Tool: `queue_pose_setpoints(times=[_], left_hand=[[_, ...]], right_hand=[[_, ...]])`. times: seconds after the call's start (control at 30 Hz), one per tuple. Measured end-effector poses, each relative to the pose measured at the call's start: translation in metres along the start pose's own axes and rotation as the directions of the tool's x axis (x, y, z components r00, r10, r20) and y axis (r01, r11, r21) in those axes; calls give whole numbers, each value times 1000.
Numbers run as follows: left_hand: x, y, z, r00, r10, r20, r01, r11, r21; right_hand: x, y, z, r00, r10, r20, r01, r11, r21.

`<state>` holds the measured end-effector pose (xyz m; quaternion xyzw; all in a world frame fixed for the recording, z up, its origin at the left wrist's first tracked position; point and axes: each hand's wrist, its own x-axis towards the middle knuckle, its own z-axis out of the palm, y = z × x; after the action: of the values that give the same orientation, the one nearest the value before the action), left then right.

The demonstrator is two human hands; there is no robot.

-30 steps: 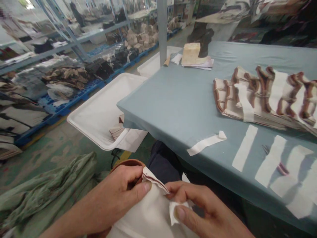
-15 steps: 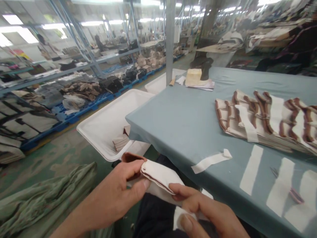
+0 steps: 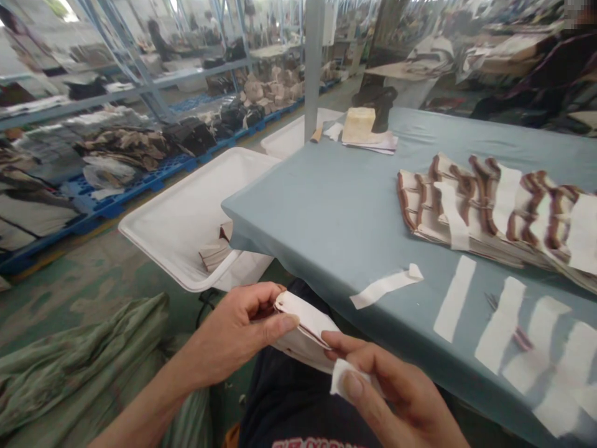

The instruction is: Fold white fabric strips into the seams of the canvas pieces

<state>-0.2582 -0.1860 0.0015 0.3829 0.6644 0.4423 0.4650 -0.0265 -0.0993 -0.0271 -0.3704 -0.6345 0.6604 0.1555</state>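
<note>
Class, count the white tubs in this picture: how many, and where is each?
2. The near tub stands by the left corner of the table; the far tub is beyond it, partly behind the post. More may be hidden.

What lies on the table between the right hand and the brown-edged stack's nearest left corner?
A slanting white strip lies on the blue-grey tabletop between them, as the head view shows.

Held pc [image 3: 308, 313] 2-tone, cream/dk brn; scrap [image 3: 339, 376] & strips [image 3: 456, 298] wht; tbl cover [image 3: 298, 218] gray-blue; cloth heap [image 3: 93, 367] green.
</note>
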Motion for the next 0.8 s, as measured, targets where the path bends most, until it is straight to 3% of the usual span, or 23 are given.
queue_pose_setpoints(times=[0.17,0.33,0.8], left_hand=[[9,-1,1,998,56,4,-56,998,-19],[13,-5,-1,998,62,29,-62,998,-8],[18,-5,-5,993,75,90,-79,996,36]], right_hand=[[13,3,-6,995,61,72,-62,998,8],[20,1,-1,994,107,-6,-106,993,58],[22,3,0,993,115,12,-116,993,25]])
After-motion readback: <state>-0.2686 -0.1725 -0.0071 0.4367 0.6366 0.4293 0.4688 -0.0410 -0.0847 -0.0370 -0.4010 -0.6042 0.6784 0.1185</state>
